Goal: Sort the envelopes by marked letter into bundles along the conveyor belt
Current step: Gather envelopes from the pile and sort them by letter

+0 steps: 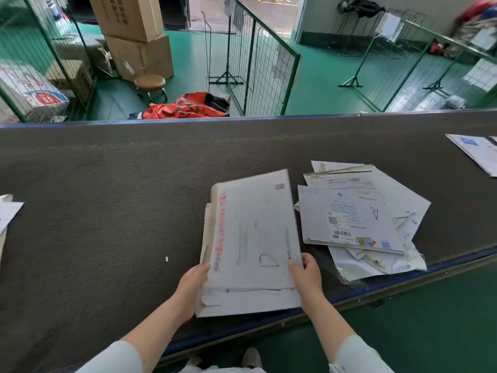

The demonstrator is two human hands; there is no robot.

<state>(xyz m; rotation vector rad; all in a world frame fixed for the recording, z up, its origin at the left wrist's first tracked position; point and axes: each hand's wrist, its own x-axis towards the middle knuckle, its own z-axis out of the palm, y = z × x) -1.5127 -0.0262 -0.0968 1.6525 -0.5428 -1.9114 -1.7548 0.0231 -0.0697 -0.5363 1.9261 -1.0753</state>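
I hold a stack of white envelopes (252, 238) over the dark conveyor belt (107, 184). Its top envelope carries a hand-drawn letter D near its lower edge and red print down its left side. My left hand (192, 285) grips the stack's left edge, fingers under it. My right hand (306, 275) holds the top envelope's lower right corner, thumb on top. To the right lies a loose pile of envelopes (360, 216); its top one bears a pen-marked letter that looks like a P. Another envelope bundle (476, 154) lies at the far right, and one (8, 214) at the left edge.
The belt's blue near edge (403, 275) runs diagonally in front of me. Beyond the belt are green wire fences (263, 63), stacked cardboard boxes (134, 36), a round stool (149, 83) and a red bag (185, 106) on the green floor.
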